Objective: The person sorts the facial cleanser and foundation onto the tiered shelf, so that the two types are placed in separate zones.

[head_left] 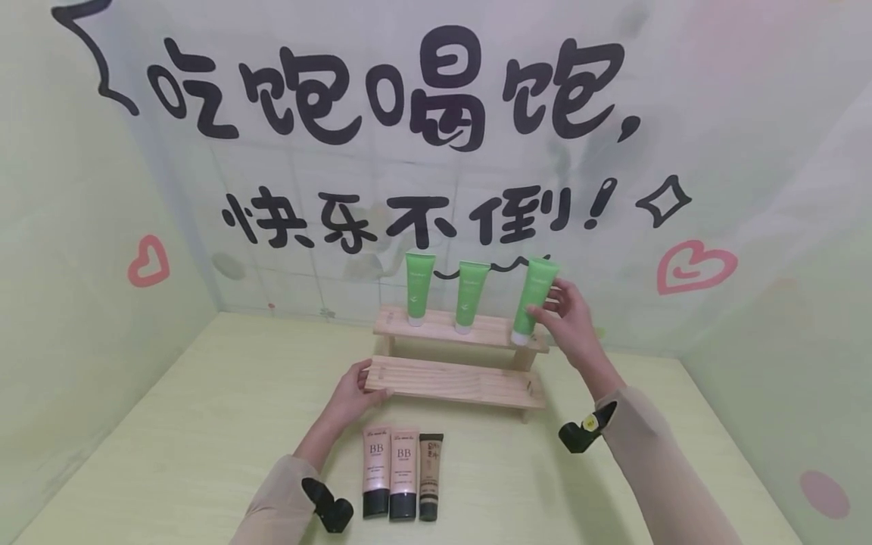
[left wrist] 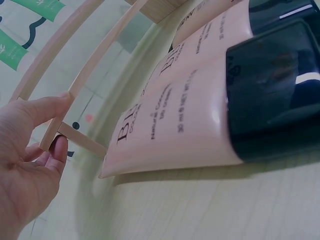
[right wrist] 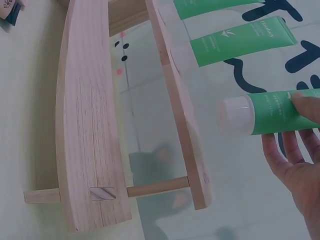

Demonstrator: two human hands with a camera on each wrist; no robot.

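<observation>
A two-step wooden rack [head_left: 456, 381] stands on the table. My left hand [head_left: 352, 395] pinches the left end of its lower step, thumb on top and fingers beneath, as the left wrist view shows. My right hand [head_left: 572, 322] holds a green tube [head_left: 534, 299] with a white cap at the right end of the upper step. The tube is cap down and slightly tilted; in the right wrist view its cap [right wrist: 235, 116] is close to the step's edge. Two more green tubes [head_left: 418, 288] [head_left: 471, 297] stand cap down on the upper step.
In front of the rack lie two pink BB cream tubes [head_left: 376, 473] [head_left: 403, 475] with black caps and a slimmer brown tube [head_left: 430, 477], side by side on the table [head_left: 170, 454]. Behind rises a printed backdrop [head_left: 327, 174] with black lettering.
</observation>
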